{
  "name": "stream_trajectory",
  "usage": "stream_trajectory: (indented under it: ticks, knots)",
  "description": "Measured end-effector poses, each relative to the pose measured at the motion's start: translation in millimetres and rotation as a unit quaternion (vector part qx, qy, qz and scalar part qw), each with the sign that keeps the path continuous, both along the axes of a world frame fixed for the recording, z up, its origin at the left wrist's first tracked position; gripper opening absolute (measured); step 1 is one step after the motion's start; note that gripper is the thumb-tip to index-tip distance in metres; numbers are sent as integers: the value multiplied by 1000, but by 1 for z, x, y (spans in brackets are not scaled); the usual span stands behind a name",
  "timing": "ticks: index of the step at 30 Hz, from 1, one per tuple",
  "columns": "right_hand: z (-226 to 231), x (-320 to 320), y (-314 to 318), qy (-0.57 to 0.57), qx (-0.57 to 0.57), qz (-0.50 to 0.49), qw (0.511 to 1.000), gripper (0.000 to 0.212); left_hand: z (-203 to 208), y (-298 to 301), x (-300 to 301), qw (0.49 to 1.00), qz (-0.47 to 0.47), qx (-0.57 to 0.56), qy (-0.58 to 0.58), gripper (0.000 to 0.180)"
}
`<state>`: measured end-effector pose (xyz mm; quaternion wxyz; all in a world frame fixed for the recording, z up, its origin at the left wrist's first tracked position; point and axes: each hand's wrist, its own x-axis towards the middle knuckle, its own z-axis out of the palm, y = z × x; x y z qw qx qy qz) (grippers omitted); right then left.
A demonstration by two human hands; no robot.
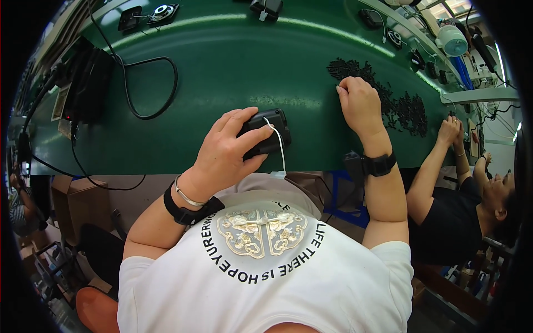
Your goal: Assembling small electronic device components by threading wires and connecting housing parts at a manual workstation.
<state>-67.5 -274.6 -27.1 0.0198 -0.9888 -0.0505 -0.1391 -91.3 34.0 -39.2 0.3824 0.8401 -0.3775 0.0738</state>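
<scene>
At the far left of the green bench (233, 61) a flat rectangular card or label (60, 102) — pale cream with a darker border — leans beside a black box-shaped unit (89, 83); a second small pale slip (65, 129) sits just below it, near a tiny red indicator light (68, 117) on that unit. What either carries is too small to tell. Under the bench edge, at the left, stands a brown cardboard carton (78, 202) — plain, boxy, its top flaps partly in shadow. No lit screen shows anywhere
</scene>
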Motion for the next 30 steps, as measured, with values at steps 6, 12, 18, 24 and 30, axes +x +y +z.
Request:
stream_trajectory:
  ticks: [6,12,18,24,30]
  knots:
    - [51,-21,55,158,368,100,911,10,-2,2,1,1000,3,-6,0,52]
    - [63,9,101,259,307,265,877,15,-3,3,0,1000,9,12,-9,50]
    - [54,30,122,321,178,280,887,20,-2,3,-4,999,25,27,-23,49]
    - [46,28,133,286,105,284,909,17,-4,4,-3,999,20,48,-2,49]
    - [48,17,113,215,194,248,925,13,2,1,-5,999,24,41,-10,50]
